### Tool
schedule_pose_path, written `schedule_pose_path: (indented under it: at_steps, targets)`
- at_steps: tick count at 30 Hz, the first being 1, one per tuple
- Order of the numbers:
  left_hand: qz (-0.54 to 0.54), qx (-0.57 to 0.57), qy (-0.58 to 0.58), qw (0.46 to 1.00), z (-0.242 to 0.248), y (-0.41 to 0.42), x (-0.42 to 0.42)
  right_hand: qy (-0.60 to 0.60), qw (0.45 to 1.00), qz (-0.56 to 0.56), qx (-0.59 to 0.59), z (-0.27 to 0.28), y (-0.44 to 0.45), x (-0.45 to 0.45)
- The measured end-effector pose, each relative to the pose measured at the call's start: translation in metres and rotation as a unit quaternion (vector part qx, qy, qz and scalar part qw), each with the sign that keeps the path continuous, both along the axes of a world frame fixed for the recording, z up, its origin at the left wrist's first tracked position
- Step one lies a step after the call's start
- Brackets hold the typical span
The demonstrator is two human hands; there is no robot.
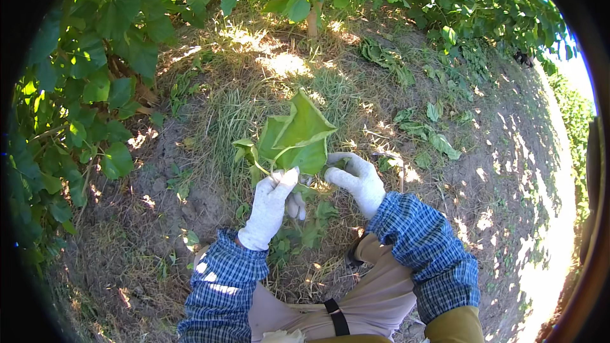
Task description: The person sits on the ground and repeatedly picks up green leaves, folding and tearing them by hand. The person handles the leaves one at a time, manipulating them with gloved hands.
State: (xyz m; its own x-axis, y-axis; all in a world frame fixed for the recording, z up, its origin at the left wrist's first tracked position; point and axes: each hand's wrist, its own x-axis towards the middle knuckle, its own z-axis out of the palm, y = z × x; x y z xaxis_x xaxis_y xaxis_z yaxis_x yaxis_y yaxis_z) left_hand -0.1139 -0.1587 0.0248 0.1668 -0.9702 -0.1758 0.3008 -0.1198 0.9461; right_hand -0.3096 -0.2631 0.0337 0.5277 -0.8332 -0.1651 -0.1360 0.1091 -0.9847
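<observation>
My left hand (271,205), in a pale knit glove, pinches the stalks of several large green leaves (305,128) between thumb and fingers. The leaves fan out above that hand, and their edges curl inward. A smaller folded leaf (245,148) sticks out on the left of the bunch. To the right, my right hand (355,178), gloved the same way, is curled with thumb and fingertips around a bit of green leaf at the bunch's lower right edge. Its fingertips are partly hidden. Blue checked sleeves cover both forearms.
Leafy branches (114,57) hang on the left and across the top, around a thin trunk (312,21). Wilted leaves (429,136) lie on the soil to the right. Grass tufts (228,128) grow ahead. My legs (376,290) are below, with a dark strap (337,317) at the waist.
</observation>
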Motion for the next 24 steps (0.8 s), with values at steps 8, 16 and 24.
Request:
schedule_pose_path:
  at_steps: [8,16,24]
  targets:
    - [-0.109,-0.019,-0.066,0.992,-0.010,0.000,-0.003,-0.133,0.986,-0.063,0.074,-0.015,-0.007,0.007]
    - [0.034,-0.009,0.062,0.997,-0.022,-0.002,0.000,-0.127,0.986,-0.079,0.067,-0.010,-0.006,0.005]
    - [-0.019,0.173,0.111,0.978,-0.024,-0.012,0.010,-0.086,0.991,-0.092,0.038,-0.009,-0.011,0.004]
